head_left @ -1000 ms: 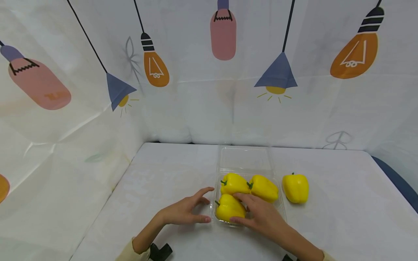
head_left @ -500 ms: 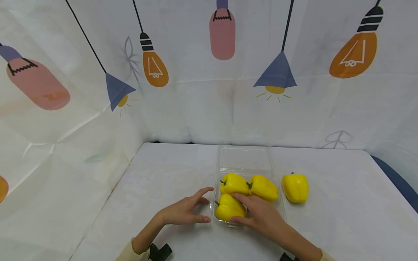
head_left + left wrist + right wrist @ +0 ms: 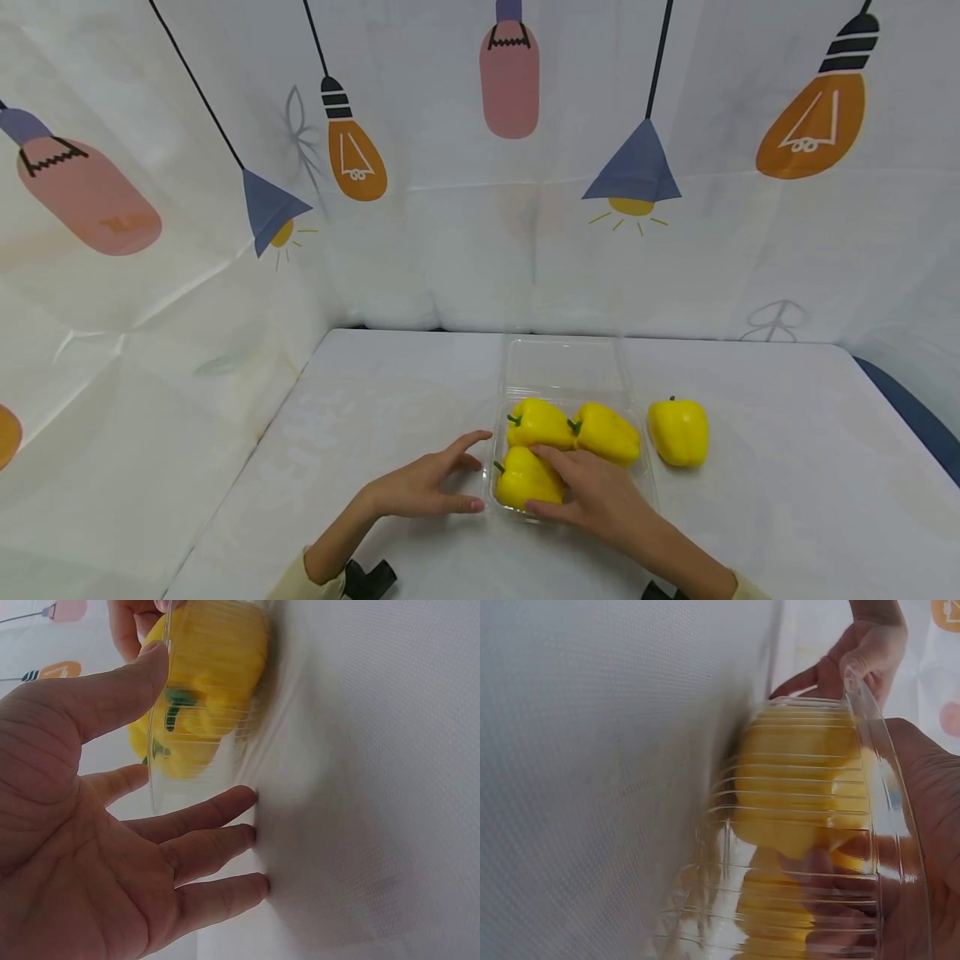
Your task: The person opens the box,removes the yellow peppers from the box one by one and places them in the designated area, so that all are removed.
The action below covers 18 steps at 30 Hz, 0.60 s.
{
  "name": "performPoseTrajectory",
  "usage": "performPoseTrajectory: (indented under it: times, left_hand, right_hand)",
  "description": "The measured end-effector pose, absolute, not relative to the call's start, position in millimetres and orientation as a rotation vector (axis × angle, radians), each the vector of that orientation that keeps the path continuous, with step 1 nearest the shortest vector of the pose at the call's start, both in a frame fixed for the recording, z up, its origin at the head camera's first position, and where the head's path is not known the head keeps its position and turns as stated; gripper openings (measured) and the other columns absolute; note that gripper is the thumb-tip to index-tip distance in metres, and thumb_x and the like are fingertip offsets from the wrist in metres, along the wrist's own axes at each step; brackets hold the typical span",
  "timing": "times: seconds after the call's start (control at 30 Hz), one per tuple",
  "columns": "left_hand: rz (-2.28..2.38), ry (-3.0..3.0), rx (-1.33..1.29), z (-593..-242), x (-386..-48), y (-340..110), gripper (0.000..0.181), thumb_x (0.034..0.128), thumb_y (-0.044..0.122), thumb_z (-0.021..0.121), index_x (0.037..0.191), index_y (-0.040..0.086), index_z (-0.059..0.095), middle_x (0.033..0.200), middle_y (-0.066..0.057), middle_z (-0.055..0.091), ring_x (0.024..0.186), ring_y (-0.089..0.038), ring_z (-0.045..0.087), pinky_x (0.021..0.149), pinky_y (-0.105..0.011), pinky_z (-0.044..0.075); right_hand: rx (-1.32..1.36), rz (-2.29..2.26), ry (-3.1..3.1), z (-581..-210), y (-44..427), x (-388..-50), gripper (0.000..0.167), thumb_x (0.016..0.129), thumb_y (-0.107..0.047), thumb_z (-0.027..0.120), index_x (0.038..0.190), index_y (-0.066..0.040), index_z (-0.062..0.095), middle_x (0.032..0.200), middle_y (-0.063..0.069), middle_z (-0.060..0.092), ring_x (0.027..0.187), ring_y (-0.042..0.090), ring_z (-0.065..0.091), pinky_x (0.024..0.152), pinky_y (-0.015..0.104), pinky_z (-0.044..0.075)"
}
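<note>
A clear plastic clamshell container (image 3: pixel 647 483) lies open on the table, its lid (image 3: pixel 564 367) folded back. Inside are three yellow bell peppers: a front-left pepper (image 3: pixel 525 479), a back-left pepper (image 3: pixel 538 423) and a back-right pepper (image 3: pixel 606 432). My right hand (image 3: pixel 600 496) reaches into the container and grips the front-left pepper between thumb and fingers. Through the clear wall in the right wrist view, its fingers (image 3: pixel 840 889) show partly blurred. At the container's left side, my left hand (image 3: pixel 423 485) is spread, holding nothing; in the left wrist view several fingertips (image 3: pixel 251 799) touch the table.
Another yellow bell pepper (image 3: pixel 678 432) stands on the table right of the container. The white-covered table (image 3: pixel 780 467) ends at a hanging sheet (image 3: pixel 450 258) printed with lamps, at the back and left. A dark blue edge (image 3: pixel 911 417) shows at the right.
</note>
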State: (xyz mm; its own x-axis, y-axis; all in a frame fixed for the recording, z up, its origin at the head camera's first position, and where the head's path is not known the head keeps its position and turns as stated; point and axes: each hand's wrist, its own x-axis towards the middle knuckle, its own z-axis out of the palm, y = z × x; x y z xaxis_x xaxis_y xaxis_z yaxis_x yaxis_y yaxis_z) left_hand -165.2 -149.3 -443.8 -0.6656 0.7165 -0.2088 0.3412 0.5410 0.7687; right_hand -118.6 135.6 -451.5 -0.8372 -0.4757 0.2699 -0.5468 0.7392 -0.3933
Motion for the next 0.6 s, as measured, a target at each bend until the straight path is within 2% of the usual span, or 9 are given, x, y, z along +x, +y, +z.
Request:
performPoseTrajectory:
  times: [0.33,0.6]
  left_hand:
    - [0.98,2.263,0.857,-443.7,-164.8,-149.1,0.083,0.0915,0.038,0.071,0.155,0.029,0.018,0.13,-0.006,0.059,0.129,-0.024,0.048,0.107,-0.055,0.035]
    - [0.963,2.275,0.874,-445.0,-166.3,-149.1,0.083,0.0918,0.039,0.07,0.155,0.031,0.017,0.13,-0.003,0.059,0.128,-0.022,0.049,0.107,-0.053,0.036]
  right_hand:
    - [0.77,0.628,-2.801,-455.4,131.2,-116.7,0.067,0.082,-0.066,0.067,0.128,-0.017,0.059,0.101,-0.006,0.069,0.078,0.005,0.055,0.072,0.027,0.053]
    - [0.731,0.601,-2.841,-453.7,128.6,-116.5,0.068,0.081,-0.064,0.07,0.128,-0.017,0.059,0.105,-0.003,0.069,0.081,0.007,0.058,0.076,0.031,0.054]
